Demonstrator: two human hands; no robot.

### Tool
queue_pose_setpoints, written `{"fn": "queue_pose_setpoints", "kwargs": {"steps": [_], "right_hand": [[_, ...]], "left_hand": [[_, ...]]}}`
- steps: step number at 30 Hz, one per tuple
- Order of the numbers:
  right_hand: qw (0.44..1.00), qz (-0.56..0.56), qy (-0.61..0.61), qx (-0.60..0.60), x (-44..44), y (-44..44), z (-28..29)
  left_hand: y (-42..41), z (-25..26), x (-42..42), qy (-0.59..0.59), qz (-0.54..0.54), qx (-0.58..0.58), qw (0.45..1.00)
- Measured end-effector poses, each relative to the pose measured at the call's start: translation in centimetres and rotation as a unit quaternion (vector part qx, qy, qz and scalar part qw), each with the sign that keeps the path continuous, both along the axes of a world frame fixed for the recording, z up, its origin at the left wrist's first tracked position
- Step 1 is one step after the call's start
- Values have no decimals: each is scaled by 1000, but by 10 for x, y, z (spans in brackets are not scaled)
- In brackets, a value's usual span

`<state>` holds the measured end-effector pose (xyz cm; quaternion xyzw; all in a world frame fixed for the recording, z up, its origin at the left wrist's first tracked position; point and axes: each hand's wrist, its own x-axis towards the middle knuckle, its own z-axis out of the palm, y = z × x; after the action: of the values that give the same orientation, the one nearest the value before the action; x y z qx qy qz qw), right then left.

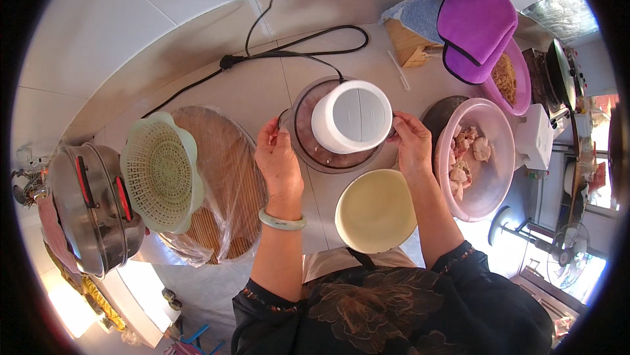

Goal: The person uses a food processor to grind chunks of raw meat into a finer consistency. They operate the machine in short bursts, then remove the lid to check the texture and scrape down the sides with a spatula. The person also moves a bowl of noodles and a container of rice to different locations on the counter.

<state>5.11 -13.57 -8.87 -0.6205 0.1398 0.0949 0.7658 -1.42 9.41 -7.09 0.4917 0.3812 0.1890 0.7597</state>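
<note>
In front of me stands an electric food chopper with a white motor head (353, 117) on a round bowl (315, 151). Through the bowl's lid I see a pinkish, ground-looking mass. My left hand (281, 158) grips the dark handle at the bowl's left side; a pale bangle (281, 220) circles that wrist. On the opposite side my right hand (412, 141) holds the other handle, mostly hidden by the fingers. Nearer my body is a cream-coloured enamel basin (376, 210). To the right, a pink translucent bowl (497, 178) contains raw meat pieces (462, 158).
A green plastic colander (160, 173) and a plastic-covered woven tray (216, 153) lie left, beside a stainless steel pot (93, 207). A black power cord (315, 55) loops behind the chopper. Back right are a purple cloth (477, 25), a wooden block (406, 42) and another pink bowl (522, 91).
</note>
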Motion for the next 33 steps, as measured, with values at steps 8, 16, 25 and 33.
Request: {"fn": "queue_pose_setpoints", "kwargs": {"steps": [8,16,25,33], "right_hand": [[999,-8,-41,-3,29,5,49],[992,48,-115,32,80,13,121],[989,55,-135,24,80,7,124],[992,39,-117,38,73,6,118]], "left_hand": [[14,43,12,-45,-24,-22,998],[34,116,44,-163,-64,-3,984],[32,119,43,-184,-58,-16,981],[33,112,38,-179,-73,-20,981]]}}
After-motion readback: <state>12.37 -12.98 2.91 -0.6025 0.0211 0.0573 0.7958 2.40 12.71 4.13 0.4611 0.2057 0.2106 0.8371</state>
